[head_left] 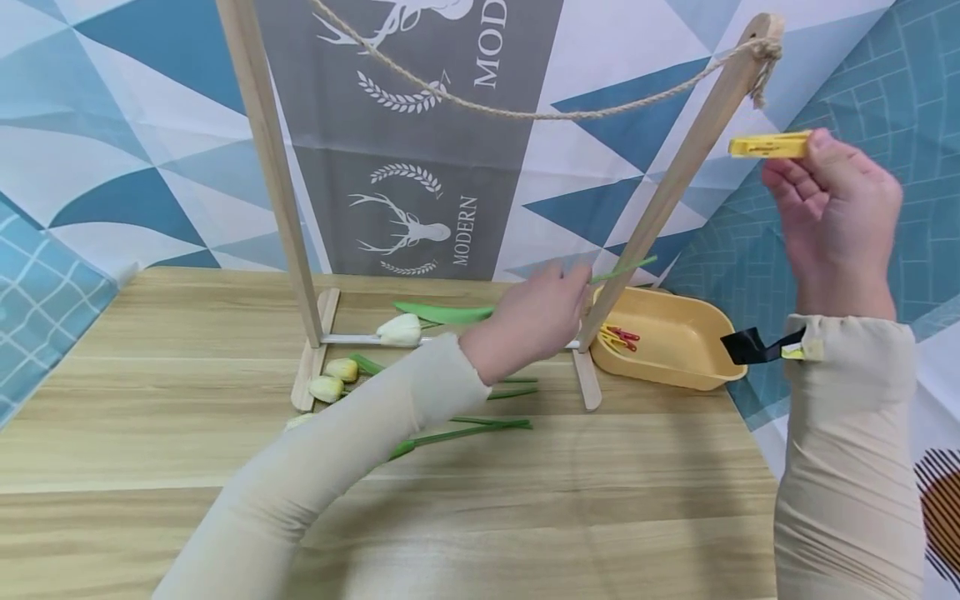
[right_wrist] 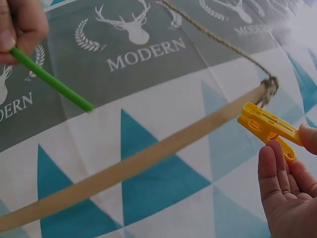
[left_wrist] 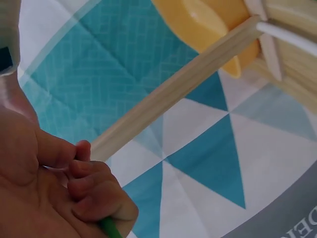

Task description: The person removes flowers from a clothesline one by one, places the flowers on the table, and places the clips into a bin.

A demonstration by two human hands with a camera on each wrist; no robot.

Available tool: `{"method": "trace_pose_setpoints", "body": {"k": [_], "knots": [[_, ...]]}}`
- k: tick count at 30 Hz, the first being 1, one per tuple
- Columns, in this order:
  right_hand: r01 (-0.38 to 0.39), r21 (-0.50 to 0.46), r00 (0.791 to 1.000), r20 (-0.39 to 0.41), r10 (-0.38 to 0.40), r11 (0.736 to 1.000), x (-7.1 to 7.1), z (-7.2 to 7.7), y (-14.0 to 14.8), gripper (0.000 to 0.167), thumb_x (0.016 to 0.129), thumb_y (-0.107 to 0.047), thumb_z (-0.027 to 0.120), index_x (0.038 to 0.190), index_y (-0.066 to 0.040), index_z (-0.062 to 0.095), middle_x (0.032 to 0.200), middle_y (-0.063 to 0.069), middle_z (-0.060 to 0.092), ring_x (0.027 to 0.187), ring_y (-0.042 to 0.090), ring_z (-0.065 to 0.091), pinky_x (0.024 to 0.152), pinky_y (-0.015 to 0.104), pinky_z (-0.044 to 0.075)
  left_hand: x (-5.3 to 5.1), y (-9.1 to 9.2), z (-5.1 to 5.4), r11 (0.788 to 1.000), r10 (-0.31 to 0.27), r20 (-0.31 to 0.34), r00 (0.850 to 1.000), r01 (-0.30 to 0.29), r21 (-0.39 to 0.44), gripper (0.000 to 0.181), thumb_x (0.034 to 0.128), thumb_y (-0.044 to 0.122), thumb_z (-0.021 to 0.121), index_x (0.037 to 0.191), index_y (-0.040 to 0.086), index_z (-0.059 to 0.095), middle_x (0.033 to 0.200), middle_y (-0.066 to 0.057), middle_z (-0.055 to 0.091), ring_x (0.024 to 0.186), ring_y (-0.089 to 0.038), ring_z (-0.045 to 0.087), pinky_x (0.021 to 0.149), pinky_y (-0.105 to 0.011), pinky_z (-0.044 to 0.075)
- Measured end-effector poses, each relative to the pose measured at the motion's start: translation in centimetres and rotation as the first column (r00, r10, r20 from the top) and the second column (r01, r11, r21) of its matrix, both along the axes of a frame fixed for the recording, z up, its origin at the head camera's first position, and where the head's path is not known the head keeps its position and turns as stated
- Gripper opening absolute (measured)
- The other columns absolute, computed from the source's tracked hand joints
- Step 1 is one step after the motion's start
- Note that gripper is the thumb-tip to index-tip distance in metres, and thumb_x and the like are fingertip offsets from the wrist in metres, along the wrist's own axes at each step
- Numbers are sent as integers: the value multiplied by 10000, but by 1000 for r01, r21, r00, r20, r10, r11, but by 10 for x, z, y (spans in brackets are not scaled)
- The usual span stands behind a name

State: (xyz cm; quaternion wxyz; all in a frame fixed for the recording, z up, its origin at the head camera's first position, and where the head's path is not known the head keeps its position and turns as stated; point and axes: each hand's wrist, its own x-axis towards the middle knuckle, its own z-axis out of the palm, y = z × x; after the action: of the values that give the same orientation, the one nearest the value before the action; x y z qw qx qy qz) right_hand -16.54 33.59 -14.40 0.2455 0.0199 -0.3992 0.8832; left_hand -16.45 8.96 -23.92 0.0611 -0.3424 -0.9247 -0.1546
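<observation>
My left hand [head_left: 536, 317] grips a green tulip stem [head_left: 626, 268], whose cut end sticks out to the right past the fingers. In the right wrist view the same stem [right_wrist: 54, 82] points down and right. A white tulip head [head_left: 400, 330] and a long green leaf [head_left: 450, 314] show left of that hand; whether they belong to the held stem I cannot tell. Raised at the right, my right hand [head_left: 843, 196] pinches a yellow clothespin [head_left: 768, 146] between thumb and fingers. The clothespin is apart from the rope [head_left: 517, 113], beyond the right post.
A wooden frame with a left post [head_left: 270, 167] and right post [head_left: 682, 175] carries the sagging rope, knotted at the right post's top. More tulips [head_left: 327, 388] lie on the wooden table [head_left: 562, 517]. A yellow basin [head_left: 667, 333] at the right holds red and yellow clothespins [head_left: 621, 337].
</observation>
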Motion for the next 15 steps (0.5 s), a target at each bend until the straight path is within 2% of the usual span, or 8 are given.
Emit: {"method": "trace_pose_setpoints", "body": {"k": [4, 7, 11, 15], "knots": [[-24, -79, 998, 62, 29, 997, 1, -16, 11, 224, 870, 20, 599, 1086, 77, 576, 882, 204, 631, 683, 312, 638, 743, 335, 558, 8, -10, -17, 998, 20, -38, 999, -22, -52, 213, 977, 161, 362, 1152, 101, 468, 850, -53, 523, 687, -161, 517, 477, -261, 434], [-47, -131, 994, 88, 59, 990, 1, -27, 19, 234, 868, 30, 596, 1098, 72, 576, 851, 207, 637, 672, 320, 647, 724, 344, 561, 14, -17, -29, 996, 43, -13, 999, -44, -79, 234, 942, 116, 427, 1169, 115, 483, 883, -72, 540, 734, -184, 518, 494, -283, 431], [-61, -135, 991, 111, 76, 989, 2, -46, 25, 232, 859, 27, 610, 1084, 77, 583, 853, 195, 648, 691, 306, 659, 721, 337, 562, 23, -26, -45, 992, 77, 12, 997, -75, -104, 275, 897, 87, 505, 1170, 123, 498, 901, -94, 551, 772, -216, 537, 528, -318, 437], [-65, -118, 987, 136, 81, 991, 3, -67, 30, 229, 851, 22, 626, 1072, 74, 599, 880, 178, 662, 725, 281, 667, 738, 323, 560, 33, -36, -63, 988, 96, -40, 995, -100, -119, 272, 882, 96, 537, 1153, 111, 513, 870, -100, 557, 747, -230, 550, 528, -327, 437]]}}
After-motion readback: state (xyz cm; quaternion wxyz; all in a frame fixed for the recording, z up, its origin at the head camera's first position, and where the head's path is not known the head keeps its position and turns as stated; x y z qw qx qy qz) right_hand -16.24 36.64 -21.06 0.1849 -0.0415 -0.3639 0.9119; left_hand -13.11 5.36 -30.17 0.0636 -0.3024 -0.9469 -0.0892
